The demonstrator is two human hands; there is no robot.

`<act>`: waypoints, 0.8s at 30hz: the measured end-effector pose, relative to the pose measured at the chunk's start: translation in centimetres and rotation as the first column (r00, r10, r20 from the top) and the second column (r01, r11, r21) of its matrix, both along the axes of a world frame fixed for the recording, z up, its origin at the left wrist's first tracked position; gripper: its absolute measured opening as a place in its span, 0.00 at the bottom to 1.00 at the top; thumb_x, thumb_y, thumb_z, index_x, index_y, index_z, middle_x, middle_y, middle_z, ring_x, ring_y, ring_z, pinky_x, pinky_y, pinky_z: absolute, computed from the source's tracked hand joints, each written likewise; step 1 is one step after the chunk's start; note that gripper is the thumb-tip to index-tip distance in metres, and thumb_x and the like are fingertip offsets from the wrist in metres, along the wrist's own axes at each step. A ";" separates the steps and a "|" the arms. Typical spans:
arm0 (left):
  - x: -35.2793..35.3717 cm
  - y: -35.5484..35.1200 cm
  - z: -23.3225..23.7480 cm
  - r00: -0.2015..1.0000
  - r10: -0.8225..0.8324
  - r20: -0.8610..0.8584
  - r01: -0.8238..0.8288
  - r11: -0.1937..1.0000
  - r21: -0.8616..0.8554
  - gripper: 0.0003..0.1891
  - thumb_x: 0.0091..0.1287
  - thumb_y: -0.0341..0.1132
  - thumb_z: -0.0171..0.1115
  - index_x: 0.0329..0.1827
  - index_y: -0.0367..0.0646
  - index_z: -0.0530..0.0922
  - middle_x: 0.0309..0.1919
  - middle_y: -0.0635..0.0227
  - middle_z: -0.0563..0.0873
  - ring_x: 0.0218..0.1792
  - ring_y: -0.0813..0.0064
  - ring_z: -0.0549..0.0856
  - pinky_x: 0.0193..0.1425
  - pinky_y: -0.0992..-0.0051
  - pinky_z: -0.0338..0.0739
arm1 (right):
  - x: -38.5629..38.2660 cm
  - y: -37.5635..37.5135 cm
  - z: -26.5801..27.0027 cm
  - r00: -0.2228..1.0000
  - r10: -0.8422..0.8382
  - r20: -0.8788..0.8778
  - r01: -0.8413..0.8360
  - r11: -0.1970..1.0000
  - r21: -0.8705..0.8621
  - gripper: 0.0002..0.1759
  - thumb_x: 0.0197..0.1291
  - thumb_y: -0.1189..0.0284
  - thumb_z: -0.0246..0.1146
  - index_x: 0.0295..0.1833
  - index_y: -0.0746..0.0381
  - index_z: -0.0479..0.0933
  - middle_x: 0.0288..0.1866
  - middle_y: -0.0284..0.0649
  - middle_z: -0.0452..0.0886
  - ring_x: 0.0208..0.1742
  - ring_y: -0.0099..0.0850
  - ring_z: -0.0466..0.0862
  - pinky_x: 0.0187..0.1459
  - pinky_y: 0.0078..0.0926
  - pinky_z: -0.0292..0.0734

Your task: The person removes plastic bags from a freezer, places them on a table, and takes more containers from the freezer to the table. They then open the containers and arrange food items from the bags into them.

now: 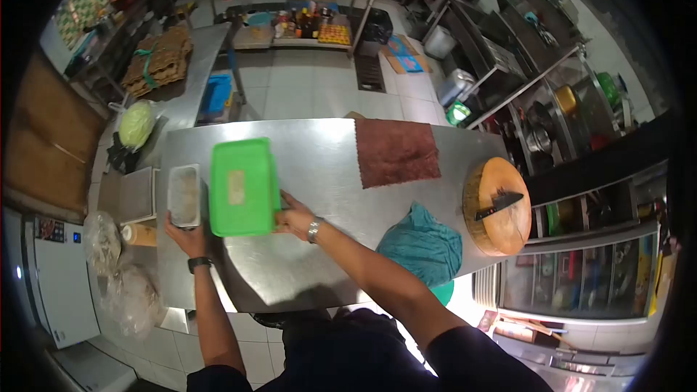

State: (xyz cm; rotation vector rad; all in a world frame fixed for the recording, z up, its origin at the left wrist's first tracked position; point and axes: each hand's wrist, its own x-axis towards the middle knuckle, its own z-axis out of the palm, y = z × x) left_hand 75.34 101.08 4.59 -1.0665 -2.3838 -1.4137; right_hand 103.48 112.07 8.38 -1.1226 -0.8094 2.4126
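My left hand [186, 236] grips the near end of a metal container [184, 196] with a whitish inside, at the left end of the steel table [312, 167]. Just to the right is a green lidded box [242, 189] with a pale label on top. My right hand [296, 219] holds this box at its right side, near the lower corner. The fingers under and behind the box edge are partly hidden.
A brown cloth [396, 151] lies at the table's far edge, and a teal cloth [423, 243] is bunched near the front. On the right, a knife [499, 205] rests on a round wooden chopping board [508, 229]. A cabbage [136, 125] sits beyond the left end.
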 end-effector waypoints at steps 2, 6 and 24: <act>-1.8 0.8 -0.7 1.000 -0.026 -0.001 0.026 1.000 -0.015 0.47 0.48 0.37 0.81 0.71 0.33 0.63 0.65 0.49 0.71 0.68 0.49 0.68 0.75 0.56 0.61 | -1.8 0.7 0.0 0.999 -0.036 0.036 0.037 0.999 -0.028 0.53 0.57 0.85 0.58 0.83 0.51 0.38 0.48 0.45 0.80 0.48 0.31 0.83 0.60 0.47 0.80; -3.1 0.0 -1.2 0.992 -0.124 -0.030 0.120 0.988 -0.092 0.48 0.50 0.32 0.78 0.74 0.34 0.59 0.71 0.48 0.65 0.71 0.49 0.64 0.77 0.57 0.58 | -3.3 1.0 -0.8 0.984 -0.051 0.172 0.034 0.995 0.098 0.50 0.54 0.80 0.65 0.81 0.54 0.49 0.55 0.48 0.77 0.47 0.33 0.83 0.52 0.40 0.85; 29.6 -6.4 2.4 0.736 -0.621 0.267 0.666 0.736 -0.124 0.28 0.63 0.39 0.67 0.64 0.35 0.71 0.63 0.48 0.72 0.66 0.49 0.70 0.73 0.56 0.61 | 39.2 -12.2 -5.7 0.192 -0.641 0.743 -0.763 0.378 0.523 0.30 0.65 0.55 0.61 0.70 0.53 0.71 0.75 0.50 0.64 0.77 0.55 0.58 0.72 0.64 0.51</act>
